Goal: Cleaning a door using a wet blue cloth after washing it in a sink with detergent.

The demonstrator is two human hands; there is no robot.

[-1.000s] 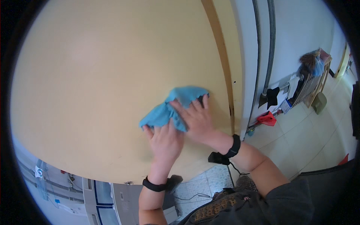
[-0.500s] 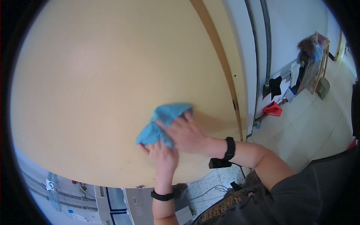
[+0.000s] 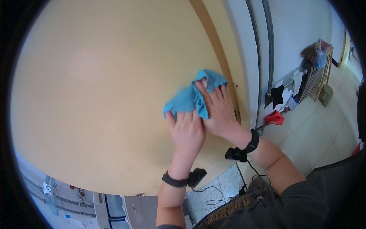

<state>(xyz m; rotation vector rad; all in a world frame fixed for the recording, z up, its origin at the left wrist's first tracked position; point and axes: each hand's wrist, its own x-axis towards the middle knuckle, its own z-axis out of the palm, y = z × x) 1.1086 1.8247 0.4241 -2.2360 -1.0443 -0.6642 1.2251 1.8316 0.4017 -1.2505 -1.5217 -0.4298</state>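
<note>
A blue cloth [image 3: 182,101] lies bunched against the broad cream door panel [image 3: 95,95], close to its right-hand edge. My left hand [image 3: 187,131] presses the cloth's lower left part, its fingertips tucked under the fabric and its thumb at the corner. Just to the right, my right hand [image 3: 220,110] holds the upper part flat to the panel, with the fingertips partly covered by a fold. The two hands touch near the thumb of the right one. Black straps with small black devices sit on both wrists.
A brown strip [image 3: 213,34] runs along the door's edge, beside grey pipes [image 3: 270,45] on the wall. Further right are a wooden rack [image 3: 320,72], a red object [image 3: 274,118] and a tiled floor [image 3: 305,133]. A cable [image 3: 209,198] hangs below my wrists.
Both hands have slid the cloth up and to the right across the panel, closer to the brown strip. They remain on the cloth.
</note>
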